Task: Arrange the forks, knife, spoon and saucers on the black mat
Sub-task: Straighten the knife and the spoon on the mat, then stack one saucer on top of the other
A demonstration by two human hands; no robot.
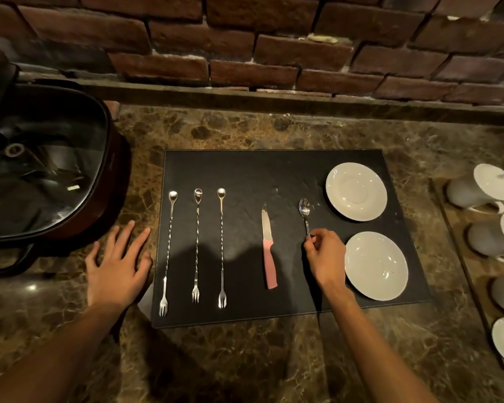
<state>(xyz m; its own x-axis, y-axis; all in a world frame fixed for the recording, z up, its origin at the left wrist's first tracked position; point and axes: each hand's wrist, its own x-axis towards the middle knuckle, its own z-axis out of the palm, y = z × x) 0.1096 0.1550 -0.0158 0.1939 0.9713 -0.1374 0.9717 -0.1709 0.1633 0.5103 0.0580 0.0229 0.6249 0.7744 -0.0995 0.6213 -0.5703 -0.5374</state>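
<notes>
Rough red brick wall (245, 39) rises behind a brown marbled tabletop (245, 359), and on that stone lies the black mat (245, 175), which I take as my landmark. Along the mat's left part three long twisted forks (196, 245) lie side by side and apart from one another, tines toward me and small round ends pointing at the wall. Near the mat's middle the knife (267, 248) rests with its pink handle toward me and its blade pointing away. Just right of the knife lies the spoon (304, 212), bowl toward the wall. My right hand (326, 257) is curled over the spoon's near end, thumb and fingertips pinched on the handle, the rest of the hand hovering low above the mat. On the mat's right side sit two white saucers: the far saucer (356, 191) near the back right corner, the near saucer (376, 264) closer to me, just beside my right hand; the two are apart. My left hand (118, 263) lies flat and open on the tabletop just off the mat's left edge, fingers spread, holding nothing. Farther left of the mat stands a dark cooking pan with a glass lid (41, 164). Off the mat's right edge, white cups (483, 190) lie on a wooden tray (460, 257).
</notes>
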